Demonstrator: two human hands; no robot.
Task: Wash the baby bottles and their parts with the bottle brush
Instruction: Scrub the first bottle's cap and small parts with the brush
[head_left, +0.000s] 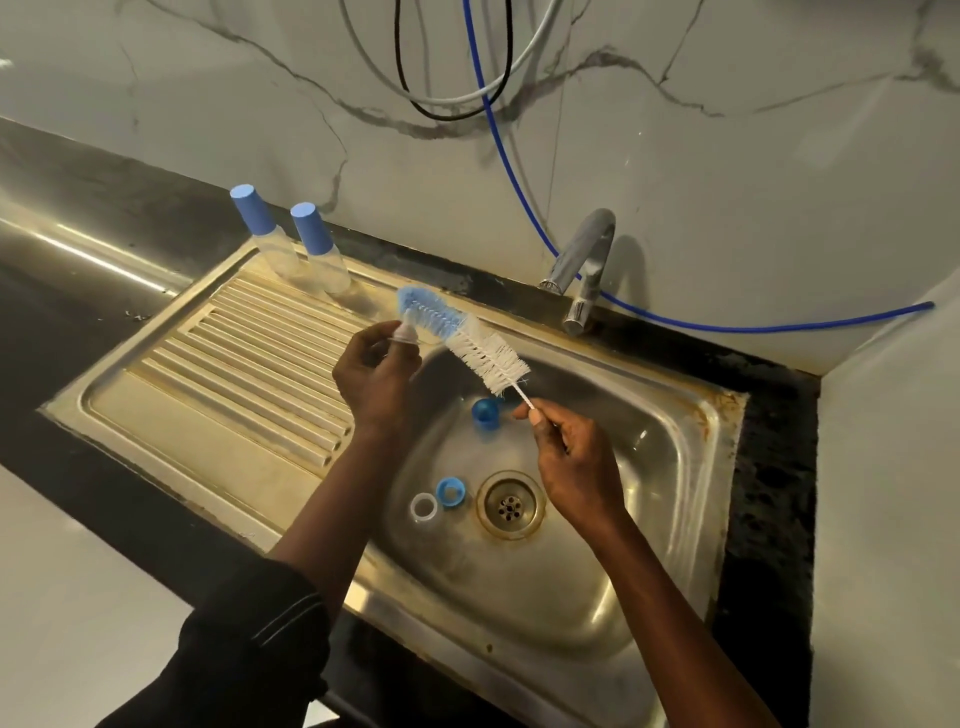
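Fingers of the left hand (375, 370) pinch a clear teat (404, 331) — right hand (570, 457) grips the bottle brush (462, 338) handle, both raised over the sink (691, 467).

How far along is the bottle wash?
Done: unclear; two capped bottles stand on the drainboard. In hand: left hand pinches a clear teat, right hand holds the brush to it. Left: blue cap, blue ring and clear ring lying in the sink.
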